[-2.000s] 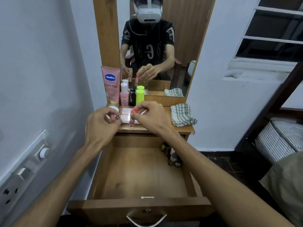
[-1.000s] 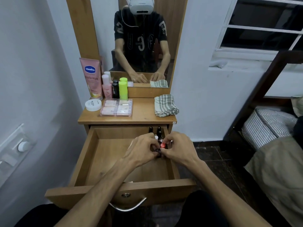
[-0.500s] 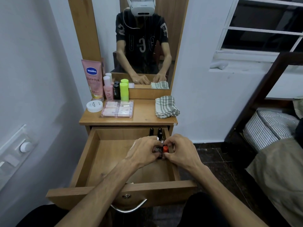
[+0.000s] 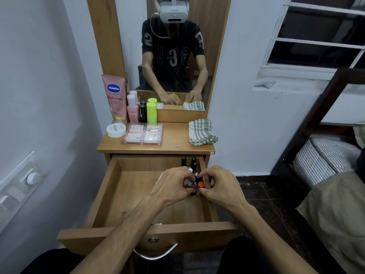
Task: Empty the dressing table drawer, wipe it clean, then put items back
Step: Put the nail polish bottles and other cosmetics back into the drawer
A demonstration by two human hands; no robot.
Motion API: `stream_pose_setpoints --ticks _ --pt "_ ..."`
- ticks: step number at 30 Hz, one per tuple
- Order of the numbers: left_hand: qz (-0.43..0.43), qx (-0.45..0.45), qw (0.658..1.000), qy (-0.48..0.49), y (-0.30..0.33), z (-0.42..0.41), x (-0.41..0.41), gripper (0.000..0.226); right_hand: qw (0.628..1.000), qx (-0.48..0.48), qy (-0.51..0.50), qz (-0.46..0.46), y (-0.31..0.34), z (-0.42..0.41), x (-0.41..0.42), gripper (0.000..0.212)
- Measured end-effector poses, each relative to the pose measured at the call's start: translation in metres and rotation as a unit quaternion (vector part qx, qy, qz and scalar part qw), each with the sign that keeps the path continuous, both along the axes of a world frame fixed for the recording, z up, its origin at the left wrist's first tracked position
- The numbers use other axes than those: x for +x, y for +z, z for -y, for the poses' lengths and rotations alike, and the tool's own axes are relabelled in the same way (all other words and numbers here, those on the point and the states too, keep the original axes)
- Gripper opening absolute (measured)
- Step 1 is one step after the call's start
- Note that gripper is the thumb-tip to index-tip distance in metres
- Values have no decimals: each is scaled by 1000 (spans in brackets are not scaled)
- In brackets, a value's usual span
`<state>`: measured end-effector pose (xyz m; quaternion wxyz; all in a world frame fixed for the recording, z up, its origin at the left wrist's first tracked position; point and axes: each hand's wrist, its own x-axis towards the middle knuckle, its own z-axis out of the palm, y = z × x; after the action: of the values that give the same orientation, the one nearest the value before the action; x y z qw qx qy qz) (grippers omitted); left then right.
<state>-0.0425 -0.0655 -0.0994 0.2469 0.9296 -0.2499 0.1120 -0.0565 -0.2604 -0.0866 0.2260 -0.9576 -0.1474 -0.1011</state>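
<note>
The wooden drawer (image 4: 110, 196) is pulled out below the dressing table top (image 4: 173, 143). Several small bottles (image 4: 193, 161) with black and white caps stand in its right rear corner. My left hand (image 4: 171, 187) and my right hand (image 4: 221, 187) meet over that cluster, fingers curled. The left hand's fingers hold a small dark bottle (image 4: 190, 182). The thumb and fingers of my right hand pinch a red-capped bottle (image 4: 200, 184) standing beside it. The bottles' lower parts are hidden by my fingers. The drawer's left and front floor is bare wood.
On the table top stand a pink Vaseline tube (image 4: 114, 97), a pink bottle (image 4: 132, 111), a black bottle (image 4: 142, 113), a green bottle (image 4: 151, 113), a white jar (image 4: 116, 130), a clear box (image 4: 144, 134) and a folded checked cloth (image 4: 201, 132). A bed (image 4: 324, 159) stands at the right.
Both hands came down from the table top into the drawer's right rear corner, the right hand with the red-capped bottle. Over the last half second they barely shifted among the bottles.
</note>
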Motion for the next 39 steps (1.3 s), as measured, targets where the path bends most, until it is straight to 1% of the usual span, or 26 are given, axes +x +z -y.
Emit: stream_pose_setpoints --ticks 4,7,11,13,16,21,30,33,35,37,39 --pt "3 -8 1000 -4 1 -2 -2 26 1000 6 10 5 4 0 -1 34" --pt "-4 -10 1000 -3 0 -3 -2 23 1000 -7 16 -1 2 -4 -1 33" --pt "2 -1 1000 -15 -1 1 -2 16 1000 -12 9 -6 -1 -8 -1 16" --pt "0 3 1000 -15 -1 3 -1 14 1000 -13 7 -2 -1 -8 -1 14" --pt "1 4 1000 -8 -3 2 1 16 1000 -21 9 8 1 -9 -1 16" --pt "-1 -2 1000 -3 -6 -1 0 22 1000 -7 10 7 2 -10 -1 21" --pt "13 -6 1000 -11 -5 -1 -2 18 1000 6 28 1 1 -7 -4 31" --pt "15 -31 999 -14 -2 -5 -4 17 999 21 29 25 4 -7 -4 28" --pt "26 -69 997 -1 3 -9 -5 13 998 44 25 38 10 -10 -3 25" --pt "47 -115 992 32 11 -17 -4 7 996 71 19 52 18 -16 1 27" --pt "70 -142 985 70 22 -30 2 3 993 96 7 66 29 -26 8 18"
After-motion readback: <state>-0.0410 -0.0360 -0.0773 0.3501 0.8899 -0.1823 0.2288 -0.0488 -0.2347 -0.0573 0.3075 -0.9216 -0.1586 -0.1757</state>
